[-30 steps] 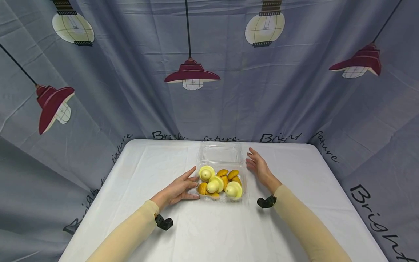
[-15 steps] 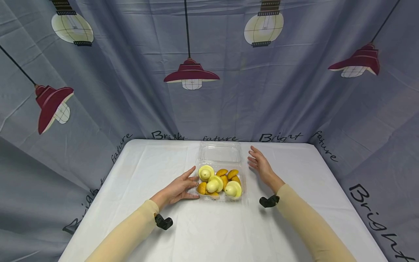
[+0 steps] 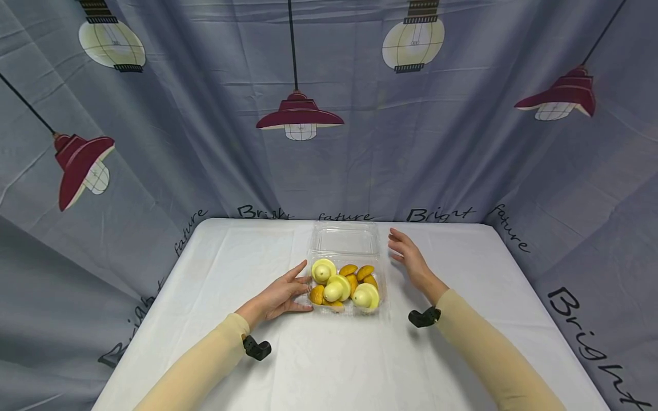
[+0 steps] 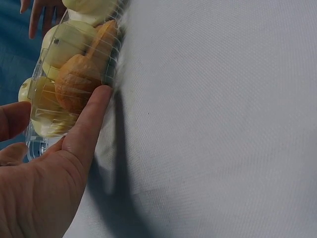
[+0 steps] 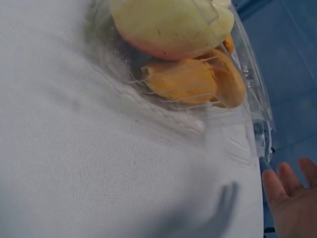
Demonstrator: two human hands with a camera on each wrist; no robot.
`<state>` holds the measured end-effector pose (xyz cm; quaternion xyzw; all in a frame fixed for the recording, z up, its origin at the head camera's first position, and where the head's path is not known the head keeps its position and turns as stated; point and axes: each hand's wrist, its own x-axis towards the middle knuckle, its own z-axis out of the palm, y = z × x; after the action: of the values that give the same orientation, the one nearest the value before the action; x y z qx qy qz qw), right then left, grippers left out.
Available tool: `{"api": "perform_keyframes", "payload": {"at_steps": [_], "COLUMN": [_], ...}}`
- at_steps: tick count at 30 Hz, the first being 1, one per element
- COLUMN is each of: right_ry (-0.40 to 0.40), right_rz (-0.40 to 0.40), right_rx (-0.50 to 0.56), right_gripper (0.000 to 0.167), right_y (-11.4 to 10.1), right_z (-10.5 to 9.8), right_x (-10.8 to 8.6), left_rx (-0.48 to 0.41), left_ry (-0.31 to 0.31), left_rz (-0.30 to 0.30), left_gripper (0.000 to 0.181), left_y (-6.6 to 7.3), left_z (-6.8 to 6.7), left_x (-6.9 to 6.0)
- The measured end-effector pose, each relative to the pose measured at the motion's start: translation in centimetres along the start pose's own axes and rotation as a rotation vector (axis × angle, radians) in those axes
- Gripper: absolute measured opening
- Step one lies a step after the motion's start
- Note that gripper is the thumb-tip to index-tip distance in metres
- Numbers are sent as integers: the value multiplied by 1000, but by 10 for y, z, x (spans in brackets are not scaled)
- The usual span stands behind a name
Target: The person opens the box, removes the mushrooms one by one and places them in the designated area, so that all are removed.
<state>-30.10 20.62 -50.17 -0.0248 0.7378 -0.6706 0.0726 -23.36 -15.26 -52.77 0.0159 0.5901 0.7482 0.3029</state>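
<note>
A clear plastic clamshell box (image 3: pixel 382 285) stands on the table, its hinged lid (image 3: pixel 345 238) laid back on the far side. Inside are 3 pale yellow mushroom-shaped pieces (image 3: pixel 336 288) and several smaller orange-brown ones (image 3: pixel 317 295). My left hand (image 3: pixel 280 294) rests at the box's left side with fingers spread. In the left wrist view, the thumb (image 4: pixel 91 121) touches the wall low down, near an orange-brown piece (image 4: pixel 77 84). Off to the right of the box, my right hand (image 3: pixel 413 262) hovers with loosely extended fingers, apart from it and holding nothing.
A white cloth covers the table (image 3: pixel 329 365). Behind it and along both sides hangs a blue-grey curtain (image 3: pixel 205 142) printed with lamps and lettering. Black wrist cameras (image 3: pixel 257 348) sit on both wrists, under beige sleeves (image 3: pixel 488 348).
My right hand has drawn slightly to the right, away from the box, then has hardly moved. The left hand and the box stay in place.
</note>
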Motion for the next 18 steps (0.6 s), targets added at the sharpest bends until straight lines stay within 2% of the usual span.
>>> {"api": "perform_keyframes", "payload": {"at_steps": [18], "right_ry": [-62], "right_rz": [-91], "right_rx": [-122], "right_gripper": [68], "right_y": [-9], "right_z": [15], "right_x": [-9], "left_rx": [2], "left_ry": [3], "left_rz": [3], "left_gripper": [80], "left_y": [1], "left_z": [1], "left_x": [-1]}}
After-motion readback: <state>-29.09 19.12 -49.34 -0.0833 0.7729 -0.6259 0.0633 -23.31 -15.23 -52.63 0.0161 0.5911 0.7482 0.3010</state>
